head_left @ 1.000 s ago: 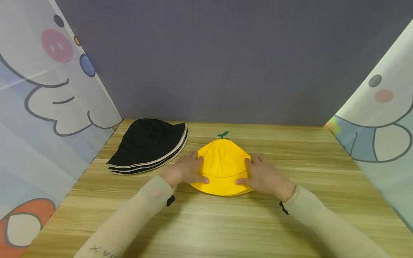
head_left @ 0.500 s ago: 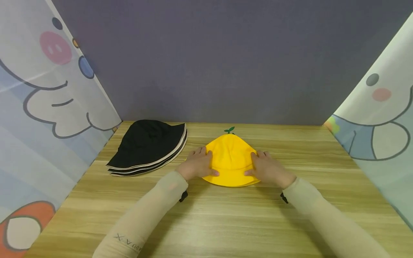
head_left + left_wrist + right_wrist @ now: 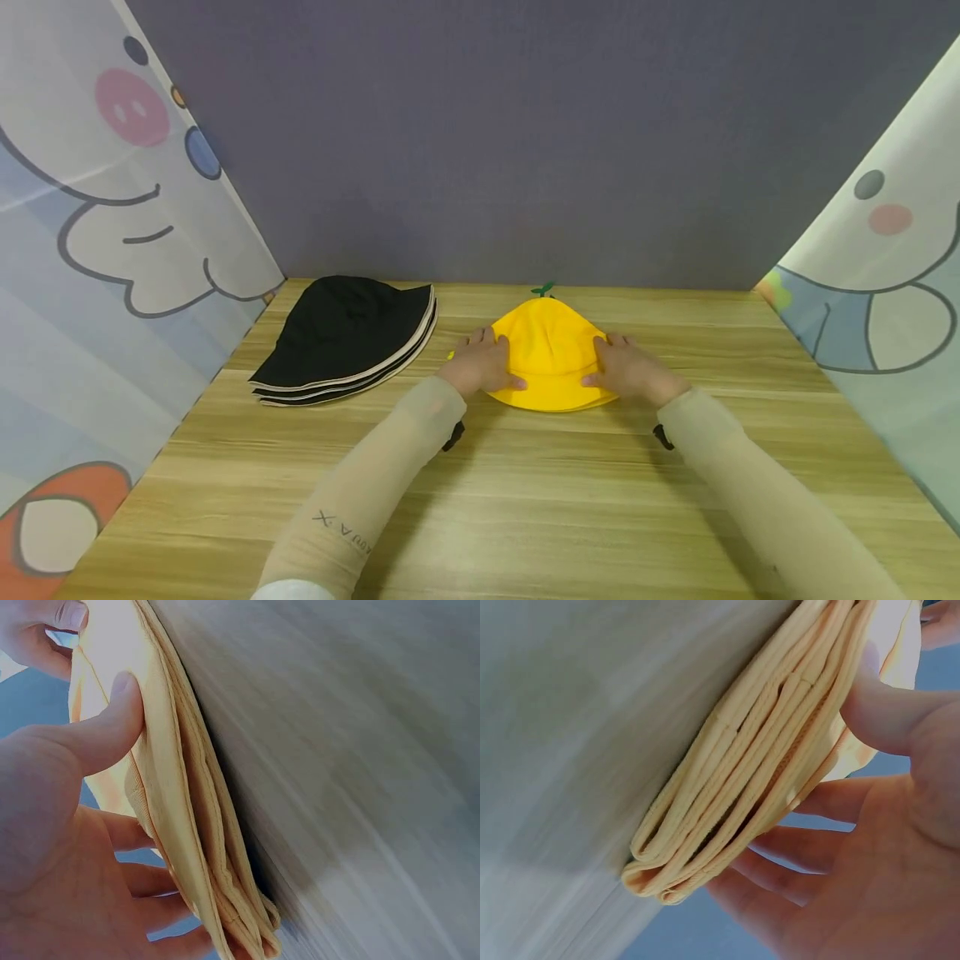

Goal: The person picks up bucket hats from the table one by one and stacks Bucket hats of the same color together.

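A stack of yellow bucket hats [image 3: 551, 333], folded flat, lies on the table just right of the middle in the head view. A green sprout ornament [image 3: 543, 289] sticks out behind the crown. My left hand [image 3: 483, 364] holds the left side of the stack, thumb on the front brim and fingers round the edge. On the right side my right hand [image 3: 633, 371] holds it the same way. Several brim layers of the yellow bucket hats [image 3: 742, 765] show in the right wrist view, lying close along the table. Some fingertips are hidden by the cloth.
Black bucket hats [image 3: 345, 333] with pale brim edges lie stacked at the back left of the wooden table [image 3: 525, 500]. A grey wall [image 3: 480, 150] rises behind the table, and cartoon-printed curtains [image 3: 67, 250] hang on both sides.
Both hands have slid the yellow bucket hats away from me and slightly to the right, towards the grey wall, keeping their hold. The black hats have stayed in place.
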### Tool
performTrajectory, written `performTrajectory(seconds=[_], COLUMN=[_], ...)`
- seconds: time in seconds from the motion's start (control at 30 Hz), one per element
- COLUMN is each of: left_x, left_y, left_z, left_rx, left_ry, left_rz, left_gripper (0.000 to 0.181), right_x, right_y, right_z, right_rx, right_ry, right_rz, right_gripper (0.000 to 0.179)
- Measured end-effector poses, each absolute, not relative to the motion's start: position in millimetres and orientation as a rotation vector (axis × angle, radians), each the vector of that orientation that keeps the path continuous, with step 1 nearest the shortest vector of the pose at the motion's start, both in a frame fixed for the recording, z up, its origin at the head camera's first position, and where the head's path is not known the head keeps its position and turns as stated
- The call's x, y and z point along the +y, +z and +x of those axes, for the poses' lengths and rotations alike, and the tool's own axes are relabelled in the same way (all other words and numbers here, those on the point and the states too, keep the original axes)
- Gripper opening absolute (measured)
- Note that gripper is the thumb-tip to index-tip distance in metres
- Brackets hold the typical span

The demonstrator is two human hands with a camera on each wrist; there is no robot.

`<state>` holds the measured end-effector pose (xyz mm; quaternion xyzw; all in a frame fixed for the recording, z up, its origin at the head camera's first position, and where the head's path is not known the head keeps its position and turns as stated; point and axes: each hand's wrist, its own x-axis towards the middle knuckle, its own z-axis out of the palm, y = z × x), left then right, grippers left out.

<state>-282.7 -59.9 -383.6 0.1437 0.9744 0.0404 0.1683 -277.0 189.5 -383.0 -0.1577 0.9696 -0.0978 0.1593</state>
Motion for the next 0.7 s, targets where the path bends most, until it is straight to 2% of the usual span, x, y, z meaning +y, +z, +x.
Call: performTrajectory(seconds=[0.37, 0.7], left_x=[-49, -60], left_y=[-387, -392], left_z=[-304, -311], left_rx=[2.768, 2.827], left_ry=[0.208, 0.303], left_rz=[0.368, 0.408], left_gripper=[0.095, 0.097], right_x=[200, 203], right_y=[-386, -391], right_z=[-305, -312], right_rx=[2.760, 2.775], right_ry=[-0.385, -0.527], right_rz=[-0.452, -0.407], right_gripper=[0.080, 0.085])
